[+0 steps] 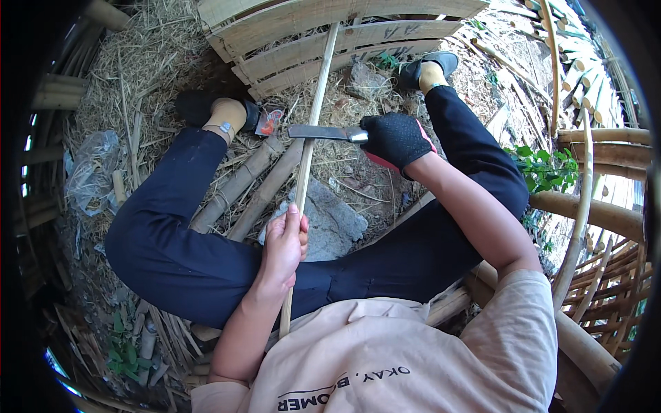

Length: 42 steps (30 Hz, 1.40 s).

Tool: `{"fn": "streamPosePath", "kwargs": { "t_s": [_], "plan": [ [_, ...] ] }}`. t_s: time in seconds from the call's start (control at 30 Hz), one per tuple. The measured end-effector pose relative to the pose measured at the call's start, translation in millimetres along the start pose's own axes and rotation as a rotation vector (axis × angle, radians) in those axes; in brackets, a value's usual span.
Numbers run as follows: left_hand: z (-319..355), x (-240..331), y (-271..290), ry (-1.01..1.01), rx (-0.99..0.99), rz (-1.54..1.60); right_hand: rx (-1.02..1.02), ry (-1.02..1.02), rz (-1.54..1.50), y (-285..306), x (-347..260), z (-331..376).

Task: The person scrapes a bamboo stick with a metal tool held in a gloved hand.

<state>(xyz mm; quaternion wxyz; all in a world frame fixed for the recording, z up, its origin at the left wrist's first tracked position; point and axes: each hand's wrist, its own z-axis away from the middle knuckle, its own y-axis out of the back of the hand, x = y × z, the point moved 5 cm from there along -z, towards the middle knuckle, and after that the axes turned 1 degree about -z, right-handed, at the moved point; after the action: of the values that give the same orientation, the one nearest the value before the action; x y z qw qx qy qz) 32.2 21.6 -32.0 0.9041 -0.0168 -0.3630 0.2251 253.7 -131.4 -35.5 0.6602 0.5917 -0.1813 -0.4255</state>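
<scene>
My bare left hand (285,241) is closed round a long, pale bamboo strip (317,103). The strip runs from beside my shirt up to the slatted wooden crate (344,38), overlapping its front in this view. In a black and pink glove, my right hand (396,141) grips the handle of a broad-bladed knife (320,132). Its blade lies crosswise over the strip, above my left hand, and seems to touch it. Below the blade, a grey rock (327,217) sits between my legs, partly behind the strip and my left hand.
Two bamboo poles (237,182) lie on straw-strewn ground left of the rock. A crumpled clear plastic bag (93,168) is at the left. Bamboo rails (599,210) and a leafy plant (544,165) stand at the right, with cut bamboo stacked (582,76) behind.
</scene>
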Motion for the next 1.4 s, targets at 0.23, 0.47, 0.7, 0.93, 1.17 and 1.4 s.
{"fn": "streamPosePath", "kwargs": {
  "t_s": [0.23,0.47,0.7,0.93,1.17,1.4],
  "plan": [
    [-2,-4,3,0.020,-0.018,0.034,0.066,-0.044,0.009,3,11,-7],
    [-1,0,1,0.021,-0.037,0.062,0.112,-0.059,0.031,6,14,-6],
    [2,1,1,0.033,-0.060,0.122,0.065,0.122,-0.002,5,3,0],
    [0,-7,7,0.101,-0.162,0.210,-0.003,0.199,-0.015,2,-35,13],
    [1,-6,1,0.104,-0.188,0.185,0.157,-0.137,-0.002,17,40,-18],
    [1,-3,-2,0.101,-0.164,0.202,0.129,-0.044,-0.040,23,24,-3]
  ]
}}
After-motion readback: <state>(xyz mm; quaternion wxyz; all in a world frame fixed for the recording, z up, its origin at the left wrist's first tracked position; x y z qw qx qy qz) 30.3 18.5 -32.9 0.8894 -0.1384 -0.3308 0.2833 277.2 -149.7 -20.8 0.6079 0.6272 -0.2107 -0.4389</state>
